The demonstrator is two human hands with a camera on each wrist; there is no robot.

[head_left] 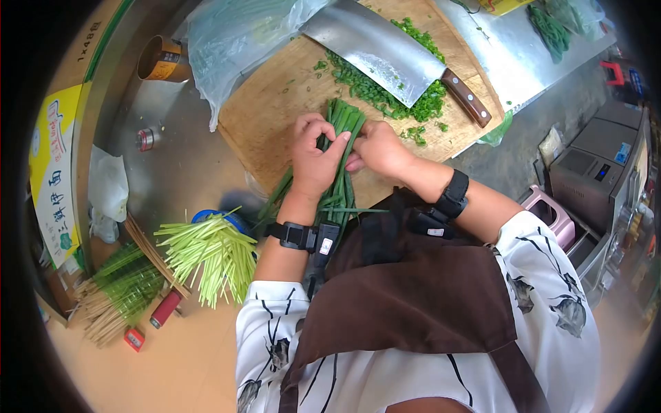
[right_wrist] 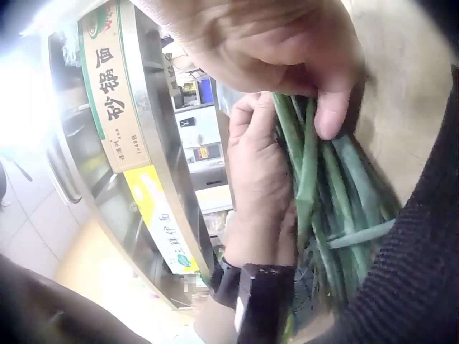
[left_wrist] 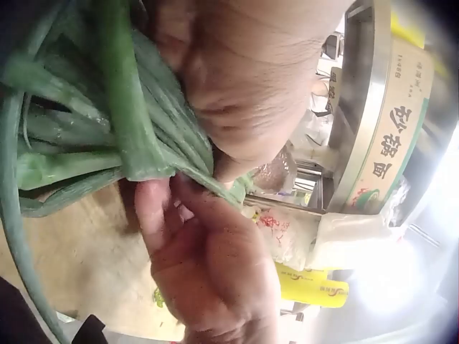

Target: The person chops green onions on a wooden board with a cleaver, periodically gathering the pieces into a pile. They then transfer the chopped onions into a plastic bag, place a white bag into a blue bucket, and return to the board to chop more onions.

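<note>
A bunch of long green onions (head_left: 346, 118) stretches over the near edge of a wooden cutting board (head_left: 265, 93). My left hand (head_left: 315, 160) grips the bunch, fingers and thumb wrapped around the stalks. From the other side, my right hand (head_left: 387, 150) holds the same bunch with bent fingers; its thumb lies against the stalks in the right wrist view. Folded green leaves (left_wrist: 129, 93) fill the space by the left palm in the left wrist view. Farther up the board, a cleaver (head_left: 385, 51) rests flat across chopped green onion (head_left: 375, 88), its wooden handle pointing right.
A clear plastic bag (head_left: 241, 48) overlaps the board's upper left corner. Left of the board are an open can (head_left: 164, 60) and a small jar (head_left: 145, 140). Pale cut stalks (head_left: 210, 258) pile over a blue container lower left, beside skewered greens (head_left: 127, 282).
</note>
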